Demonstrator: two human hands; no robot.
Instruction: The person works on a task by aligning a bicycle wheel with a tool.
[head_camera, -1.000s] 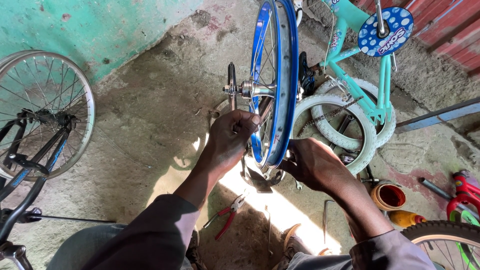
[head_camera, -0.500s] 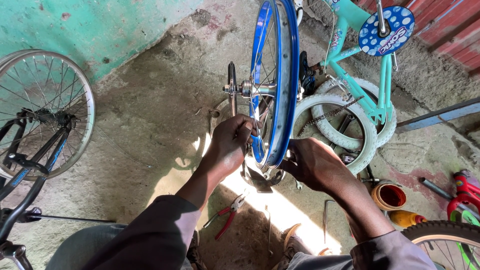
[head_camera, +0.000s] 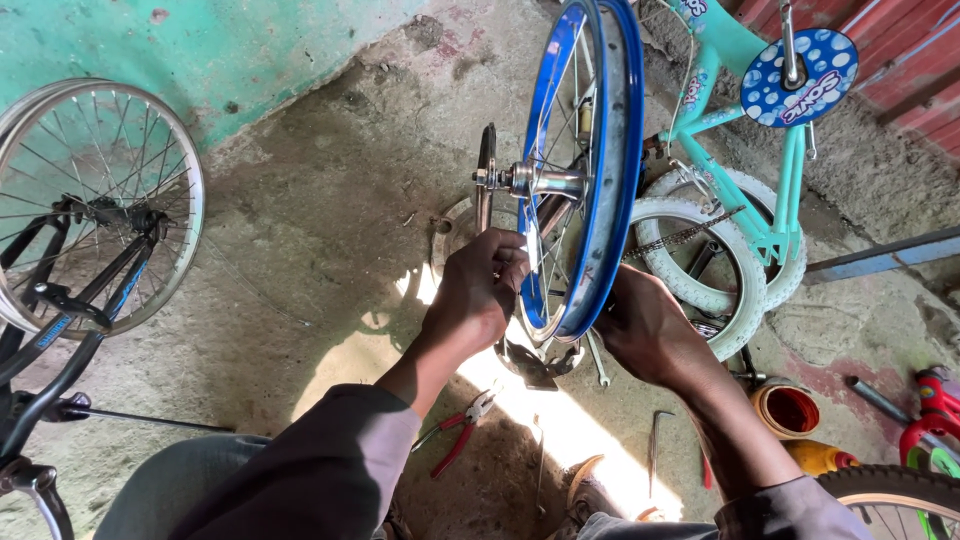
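A blue bicycle wheel rim (head_camera: 610, 170) with thin spokes stands upright in a truing stand in front of me. A black stand arm (head_camera: 486, 180) holds its axle on the left side. My left hand (head_camera: 478, 295) is closed around the spokes just below the hub, on the left face of the rim. My right hand (head_camera: 648, 328) grips the lower right edge of the rim. The fingertips of both hands are partly hidden by the wheel.
Red-handled pliers (head_camera: 458, 440) and a few metal tools (head_camera: 655, 440) lie on the concrete floor below the wheel. A silver spoked wheel on a dark bike (head_camera: 95, 210) stands at left. A teal child's bike (head_camera: 740, 200) lies behind. An orange tin (head_camera: 787, 410) sits at right.
My left hand has shifted slightly lower on the spokes; the rim and right hand have stayed almost still.
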